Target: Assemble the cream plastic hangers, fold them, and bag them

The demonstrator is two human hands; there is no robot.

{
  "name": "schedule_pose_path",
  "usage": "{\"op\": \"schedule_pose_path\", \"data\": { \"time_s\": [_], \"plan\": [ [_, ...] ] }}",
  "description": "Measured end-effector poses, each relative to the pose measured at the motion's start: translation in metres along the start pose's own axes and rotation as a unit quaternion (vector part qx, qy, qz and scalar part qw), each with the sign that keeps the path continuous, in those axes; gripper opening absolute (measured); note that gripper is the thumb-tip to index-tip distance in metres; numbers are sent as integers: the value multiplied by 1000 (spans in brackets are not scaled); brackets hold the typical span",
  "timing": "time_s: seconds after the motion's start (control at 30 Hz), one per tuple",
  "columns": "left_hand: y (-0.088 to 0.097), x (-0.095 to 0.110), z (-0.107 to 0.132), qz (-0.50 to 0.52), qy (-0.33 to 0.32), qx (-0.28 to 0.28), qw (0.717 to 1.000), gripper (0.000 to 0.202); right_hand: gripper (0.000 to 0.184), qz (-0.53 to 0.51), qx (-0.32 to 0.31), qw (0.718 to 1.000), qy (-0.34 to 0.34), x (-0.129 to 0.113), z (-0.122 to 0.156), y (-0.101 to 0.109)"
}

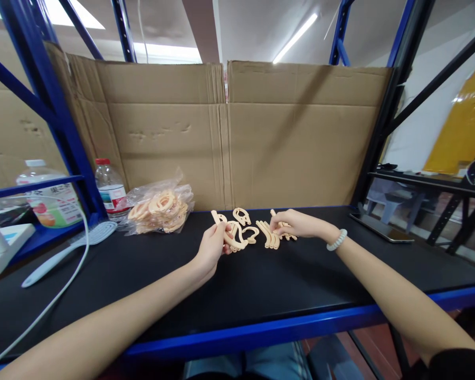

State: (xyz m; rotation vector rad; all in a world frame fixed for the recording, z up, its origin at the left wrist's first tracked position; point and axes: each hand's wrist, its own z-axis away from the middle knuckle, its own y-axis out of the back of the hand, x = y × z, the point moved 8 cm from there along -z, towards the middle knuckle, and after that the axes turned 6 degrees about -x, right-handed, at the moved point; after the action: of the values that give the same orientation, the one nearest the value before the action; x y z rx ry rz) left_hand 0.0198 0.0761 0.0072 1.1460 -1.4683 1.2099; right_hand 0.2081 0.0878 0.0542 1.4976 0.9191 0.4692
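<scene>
My left hand (214,244) is closed on a beige curved plastic piece (236,244), holding it a little above the black table top. Beige oval ring pieces (241,216) lie just beyond it, and another curved piece (251,233) is close by on the right. My right hand (288,224), with a pale coiled band on the wrist, has its fingers pinched together at a group of small beige pieces (288,236). Whether one is between the fingertips is hidden. Several curved beige strips (268,235) lie side by side just left of that hand.
A clear bag of beige rings (162,208) lies at the back left, beside a red-capped bottle (111,187). A pale hairbrush (71,250) and a white cable (73,277) are at the left. Cardboard (301,142) walls the back; a tablet-like device (381,228) lies at right.
</scene>
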Motion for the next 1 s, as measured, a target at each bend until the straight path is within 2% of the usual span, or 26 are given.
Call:
{"op": "schedule_pose_path", "data": {
  "time_s": [0.13, 0.3, 0.43, 0.63, 0.77, 0.9, 1.0],
  "plan": [
    [2, -5, -1, 21, 18, 2, 1000, 19, 16, -48, -59, 997, -3, 3, -2, -18],
    [0, -7, -1, 23, 26, -6, 999, 23, 11, -33, -68, 997, -6, 11, -3, -23],
    [0, -8, -1, 21, 33, -10, 999, 21, 9, -19, -72, 997, 13, 9, -3, -23],
    [0, -6, -3, 27, 34, -15, 999, 18, 17, -60, -76, 995, 18, 9, -3, -24],
    [1, -7, -4, 32, 36, -13, 999, 16, 20, -90, -76, 993, -11, 16, 0, -21],
    [3, -7, -4, 27, 38, -2, 999, 16, 31, -18, -35, 998, -53, 28, 6, -6],
    [3, -5, -4, 30, 38, 1, 999, 19, 40, -5, -44, 993, -107, 46, 11, -5]
  ]
}}
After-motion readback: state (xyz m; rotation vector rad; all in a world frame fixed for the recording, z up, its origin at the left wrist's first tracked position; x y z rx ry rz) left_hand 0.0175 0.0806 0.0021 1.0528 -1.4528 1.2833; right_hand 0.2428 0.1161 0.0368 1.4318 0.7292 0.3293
